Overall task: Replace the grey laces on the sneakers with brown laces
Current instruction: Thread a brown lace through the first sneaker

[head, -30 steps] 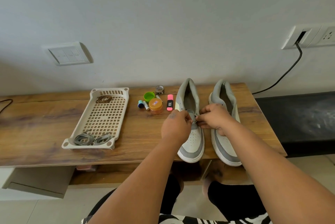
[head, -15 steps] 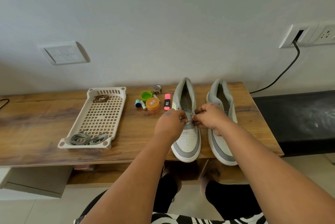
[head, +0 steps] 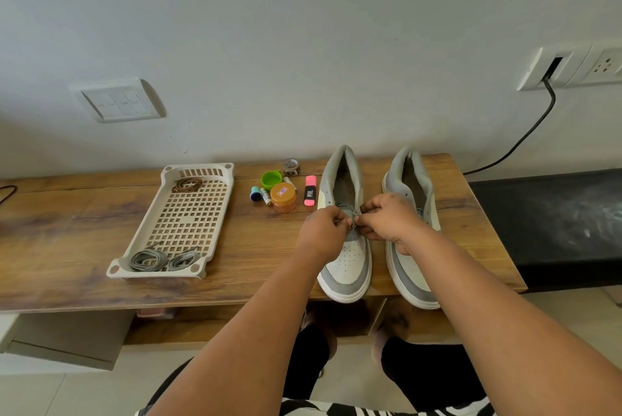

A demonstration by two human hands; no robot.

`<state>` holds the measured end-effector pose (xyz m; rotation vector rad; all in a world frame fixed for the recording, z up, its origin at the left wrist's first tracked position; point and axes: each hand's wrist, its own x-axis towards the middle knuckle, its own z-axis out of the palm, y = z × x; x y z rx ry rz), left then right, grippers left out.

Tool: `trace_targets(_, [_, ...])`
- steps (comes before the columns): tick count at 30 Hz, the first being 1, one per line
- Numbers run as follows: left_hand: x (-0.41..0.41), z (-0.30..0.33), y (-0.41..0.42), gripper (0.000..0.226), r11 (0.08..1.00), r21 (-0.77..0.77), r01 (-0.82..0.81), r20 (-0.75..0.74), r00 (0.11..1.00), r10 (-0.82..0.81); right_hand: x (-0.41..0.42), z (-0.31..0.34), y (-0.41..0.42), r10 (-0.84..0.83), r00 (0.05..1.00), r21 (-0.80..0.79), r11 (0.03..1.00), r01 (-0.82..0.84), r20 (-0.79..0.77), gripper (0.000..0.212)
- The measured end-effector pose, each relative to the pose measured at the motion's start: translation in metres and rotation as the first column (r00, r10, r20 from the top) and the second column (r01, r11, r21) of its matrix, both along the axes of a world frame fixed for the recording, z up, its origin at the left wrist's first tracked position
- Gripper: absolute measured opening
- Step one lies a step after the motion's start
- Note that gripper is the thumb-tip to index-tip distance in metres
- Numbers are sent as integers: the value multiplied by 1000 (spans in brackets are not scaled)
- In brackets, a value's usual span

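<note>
The scene is evenly lit by soft, diffuse light. Faint shadows are cast at 3 o'clock of the switch plate (head: 121, 102) and beneath the bench (head: 67, 213). Wide-angle bending is seen at the edges; focus is held throughout.

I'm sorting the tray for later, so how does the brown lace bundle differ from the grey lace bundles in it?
The brown lace bundle is a single coil at the far end of the tray; the grey lace bundles are two coils side by side at the near end. The brown coil looks smaller and thinner, the grey ones bulkier and flatter. All lie loose on the tray's perforated floor, untouched by either hand.
</note>
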<state>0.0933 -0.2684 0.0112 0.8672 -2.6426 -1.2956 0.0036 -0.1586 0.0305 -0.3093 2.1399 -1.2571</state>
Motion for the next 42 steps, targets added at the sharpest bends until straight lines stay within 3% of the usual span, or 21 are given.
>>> trace_targets(8, [4, -7, 13, 18, 982, 12, -189, -84, 978, 189, 3, 0, -2, 3, 1000, -5, 1000, -3, -15, 20])
trace_targets(12, [4, -5, 10, 23, 985, -65, -159, -46, 987, 156, 3, 1, -2, 0, 1000, -10, 1000, 0, -2, 20])
trace_targets(16, [7, 0, 5, 23, 964, -261, -44, 16, 999, 50, 2, 0, -2, 3, 1000, -3, 1000, -3, -7, 20])
trace_targets(20, [7, 3, 3, 24, 967, -255, -1, 41, 999, 12, 3, 0, -3, 5, 1000, 2, 1000, -5, -22, 20])
trace_targets(25, [8, 2, 12, 23, 921, -388, -30, 16, 999, 40, 4, 0, -3, 6, 999, 15, 1000, -5, -45, 21])
trace_targets(28, [8, 5, 7, 23, 951, -305, -54, 3, 998, 58, 4, 1, -2, 11, 999, 10, 1000, -10, -43, 21])
trace_targets(35, [7, 3, 5, 23, 936, -352, -15, 18, 1000, 23, 4, 0, -3, 16, 998, 27, 1000, -15, -62, 21])
trace_targets(42, [1, -3, 3, 17, 990, -92, -103, -7, 995, 103, 4, -1, -3, 12, 997, 30, 999, -10, -79, 21])
